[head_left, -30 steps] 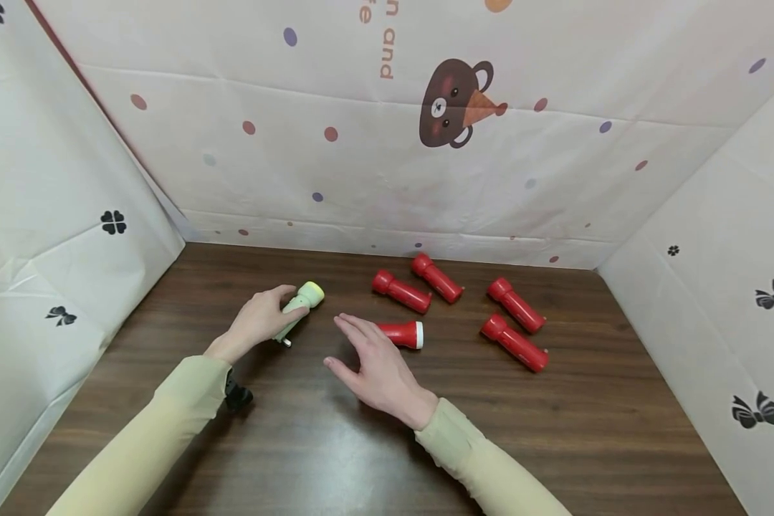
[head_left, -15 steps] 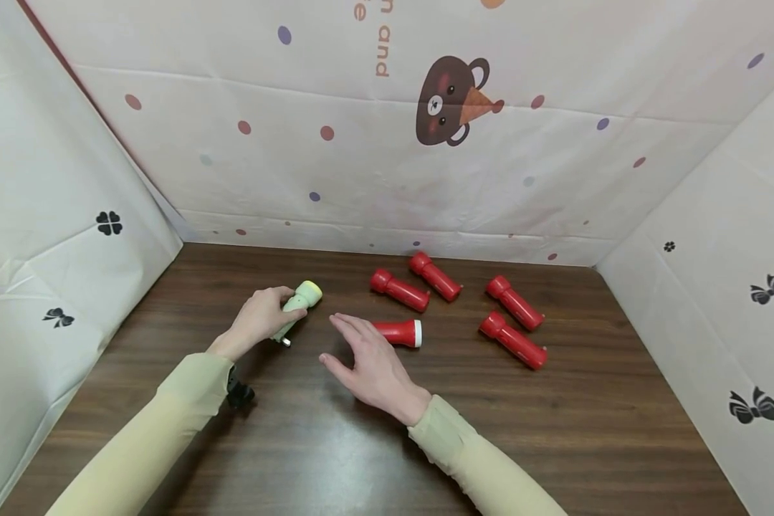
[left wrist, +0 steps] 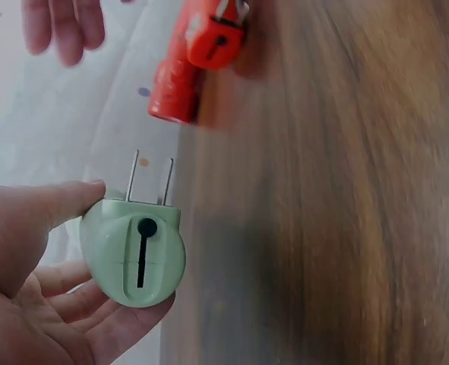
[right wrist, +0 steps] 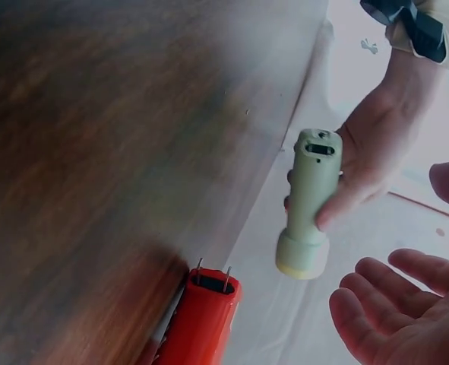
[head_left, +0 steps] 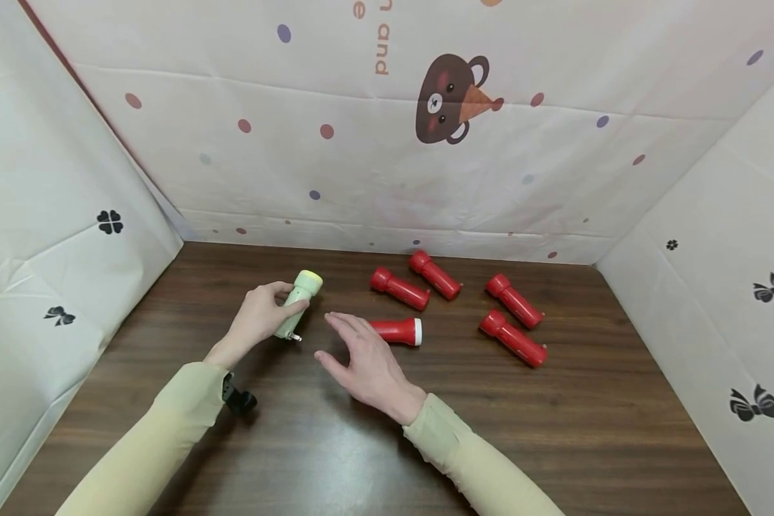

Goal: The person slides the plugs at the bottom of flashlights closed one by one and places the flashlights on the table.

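Observation:
My left hand (head_left: pixel 256 319) grips a pale green flashlight (head_left: pixel 305 284) round its body, thumb on the near side, its yellow-rimmed head pointing up and away. From its tail end two metal plug prongs (left wrist: pixel 167 181) stick out, seen in the left wrist view. Close by on the right, my right hand (head_left: pixel 370 365) hovers palm down with straight fingers and holds nothing. Beyond that hand a red flashlight (head_left: pixel 396 331) with a white rim lies on the table, its tail end hidden by the fingers. In the right wrist view a red flashlight (right wrist: pixel 201 323) shows two prongs.
Several more red flashlights lie on the brown wooden table (head_left: pixel 587 416): two at the back middle (head_left: pixel 400 289) and two to the right (head_left: pixel 514 340). White patterned sheets (head_left: pixel 361 172) wall the table at the back and both sides.
The left hand has raised and tilted the green flashlight more upright, turning its tail so the prongs point rightward. The right hand has drifted slightly left. The red flashlights lie still.

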A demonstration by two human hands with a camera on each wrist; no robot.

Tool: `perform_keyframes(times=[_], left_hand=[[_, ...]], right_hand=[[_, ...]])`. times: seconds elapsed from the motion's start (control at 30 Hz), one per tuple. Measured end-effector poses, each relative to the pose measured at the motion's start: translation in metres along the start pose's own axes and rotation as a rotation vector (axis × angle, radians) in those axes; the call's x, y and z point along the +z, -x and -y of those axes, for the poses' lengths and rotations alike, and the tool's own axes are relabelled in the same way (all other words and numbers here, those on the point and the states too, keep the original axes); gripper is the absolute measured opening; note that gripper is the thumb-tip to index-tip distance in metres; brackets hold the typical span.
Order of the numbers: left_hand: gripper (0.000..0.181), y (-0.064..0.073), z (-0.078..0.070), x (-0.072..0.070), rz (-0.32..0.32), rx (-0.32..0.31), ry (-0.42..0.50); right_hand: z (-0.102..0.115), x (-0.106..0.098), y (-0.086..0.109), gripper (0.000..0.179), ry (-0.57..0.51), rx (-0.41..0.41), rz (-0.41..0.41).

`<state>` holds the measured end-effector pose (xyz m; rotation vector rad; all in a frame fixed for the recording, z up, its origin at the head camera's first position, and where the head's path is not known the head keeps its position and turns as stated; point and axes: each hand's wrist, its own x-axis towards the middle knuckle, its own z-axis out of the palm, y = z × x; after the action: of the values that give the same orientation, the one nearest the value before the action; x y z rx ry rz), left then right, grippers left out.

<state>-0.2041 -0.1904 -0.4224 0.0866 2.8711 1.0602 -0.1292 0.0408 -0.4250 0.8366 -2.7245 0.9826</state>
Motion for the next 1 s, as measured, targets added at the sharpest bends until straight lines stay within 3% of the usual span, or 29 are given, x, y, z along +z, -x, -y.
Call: perform_keyframes(times=[0.37, 1.0], left_hand=[[0.058, 0.015, -0.009, -0.002, -0.057, 0.003, 0.11], [0.062, 0.041, -0.03, 0.007, -0.099, -0.126, 0.43]], right_hand=[[0.005, 0.003, -0.003, 0.056, -0.005, -0.016, -0.028], [0.012, 0.009, -0.002, 0.053, -0.022, -0.089, -0.08]])
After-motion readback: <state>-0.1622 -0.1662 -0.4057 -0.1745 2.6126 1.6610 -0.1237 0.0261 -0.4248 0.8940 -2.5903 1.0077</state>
